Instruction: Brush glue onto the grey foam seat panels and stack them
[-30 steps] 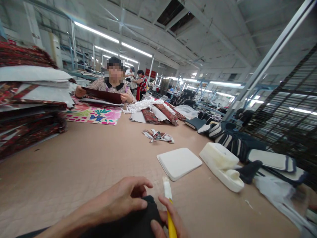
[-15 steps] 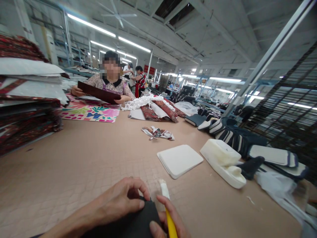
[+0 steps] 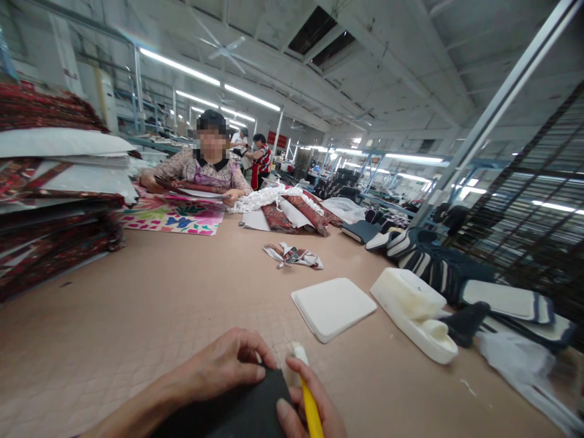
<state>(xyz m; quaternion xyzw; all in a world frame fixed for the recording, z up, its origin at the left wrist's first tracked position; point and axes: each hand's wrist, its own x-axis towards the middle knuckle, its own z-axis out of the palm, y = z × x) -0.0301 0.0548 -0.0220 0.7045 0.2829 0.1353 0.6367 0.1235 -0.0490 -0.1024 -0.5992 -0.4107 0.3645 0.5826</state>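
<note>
At the bottom edge my left hand (image 3: 223, 368) curls its fingers over a dark piece of fabric (image 3: 237, 410) and pins it to the tan table (image 3: 150, 304). My right hand (image 3: 314, 404) grips a yellow-handled tool with a white tip (image 3: 306, 392), held right beside the fabric's upper edge. Only the fingers of my right hand show.
A white flat pad (image 3: 333, 306) and a white foam block (image 3: 413, 307) lie ahead on the right, with striped dark pieces (image 3: 456, 274) beyond. Stacked patterned fabrics (image 3: 55, 182) rise at the left. A person (image 3: 205, 167) sits across the table over floral cloth (image 3: 176, 216).
The person across the table lowered a dark panel flat. My hands stayed on the fabric and tool, with the white tip drawn slightly nearer the fabric.
</note>
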